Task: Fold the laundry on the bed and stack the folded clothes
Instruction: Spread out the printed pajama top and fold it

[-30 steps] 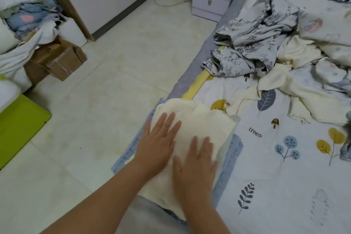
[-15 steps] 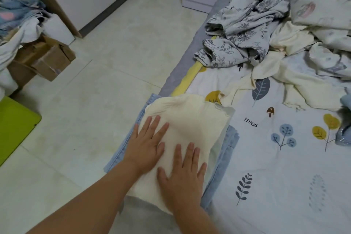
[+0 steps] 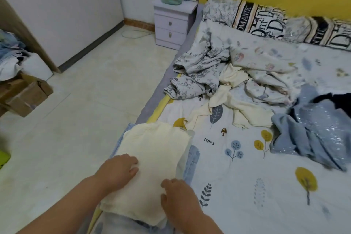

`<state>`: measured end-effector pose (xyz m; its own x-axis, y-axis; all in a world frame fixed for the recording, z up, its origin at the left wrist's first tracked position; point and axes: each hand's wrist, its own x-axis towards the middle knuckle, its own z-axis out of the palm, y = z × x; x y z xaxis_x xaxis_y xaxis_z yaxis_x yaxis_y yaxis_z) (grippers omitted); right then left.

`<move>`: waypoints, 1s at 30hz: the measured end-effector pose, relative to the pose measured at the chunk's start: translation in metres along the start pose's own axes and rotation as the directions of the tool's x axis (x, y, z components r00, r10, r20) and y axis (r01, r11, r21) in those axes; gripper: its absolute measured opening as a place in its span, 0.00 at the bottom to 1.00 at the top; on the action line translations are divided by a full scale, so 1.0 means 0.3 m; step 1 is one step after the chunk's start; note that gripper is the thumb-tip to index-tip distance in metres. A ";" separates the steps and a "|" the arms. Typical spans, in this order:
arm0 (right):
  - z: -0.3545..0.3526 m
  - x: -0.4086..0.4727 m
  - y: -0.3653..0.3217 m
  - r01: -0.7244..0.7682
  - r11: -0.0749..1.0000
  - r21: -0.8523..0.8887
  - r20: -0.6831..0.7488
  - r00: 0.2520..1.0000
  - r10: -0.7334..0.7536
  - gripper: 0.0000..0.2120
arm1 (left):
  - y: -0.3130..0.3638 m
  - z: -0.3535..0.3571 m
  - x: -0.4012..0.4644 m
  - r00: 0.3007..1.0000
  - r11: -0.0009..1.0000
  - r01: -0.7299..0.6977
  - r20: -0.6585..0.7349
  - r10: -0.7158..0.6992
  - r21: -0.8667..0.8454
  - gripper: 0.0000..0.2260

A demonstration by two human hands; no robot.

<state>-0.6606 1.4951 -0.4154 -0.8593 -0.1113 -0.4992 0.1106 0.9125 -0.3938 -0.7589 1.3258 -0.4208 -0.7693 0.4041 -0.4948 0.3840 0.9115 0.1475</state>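
- Left hand (image 3: 118, 170) and right hand (image 3: 178, 196) rested on the folded cream garment (image 3: 152, 159), fingers curled, each grip grasping nothing.
- That garment topped the stack (image 3: 192, 157) at the bed's (image 3: 247, 186) seven-o'clock edge.
- Unfolded: floral clothes (image 3: 197, 70) at twelve, blue garment (image 3: 311, 131) at three.

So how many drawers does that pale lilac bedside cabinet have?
2. The upper drawer and the lower drawer sit stacked on the front of the pale lilac bedside cabinet, left of the bed's head end. None seem hidden.
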 end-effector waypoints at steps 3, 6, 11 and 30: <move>-0.090 -0.101 0.039 -0.034 0.999 -0.033 0.018 0.999 0.034 0.14 | 0.069 -0.065 -0.047 0.997 0.999 -0.048 0.061 0.048 0.013 0.09; -0.158 -0.197 0.096 -0.085 0.995 -0.043 -0.021 0.996 0.084 0.13 | 0.181 -0.147 -0.076 0.994 0.996 -0.088 0.063 0.086 0.029 0.15; -0.282 -0.356 0.213 -0.122 0.992 -0.017 -0.053 0.991 0.121 0.09 | 0.416 -0.281 -0.102 0.986 0.984 -0.164 -0.027 0.167 0.067 0.16; -0.766 -0.797 0.937 -0.220 0.973 -0.072 -0.289 0.938 0.190 0.11 | 1.345 -0.505 -0.055 0.957 0.953 -0.286 -0.078 0.279 -0.102 0.12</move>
<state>-0.5388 1.8687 -0.2294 -0.9295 0.1832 -0.3202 0.2605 0.9405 -0.2181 -0.6686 1.6984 -0.2234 -0.6694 0.6468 -0.3654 0.5338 0.7609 0.3690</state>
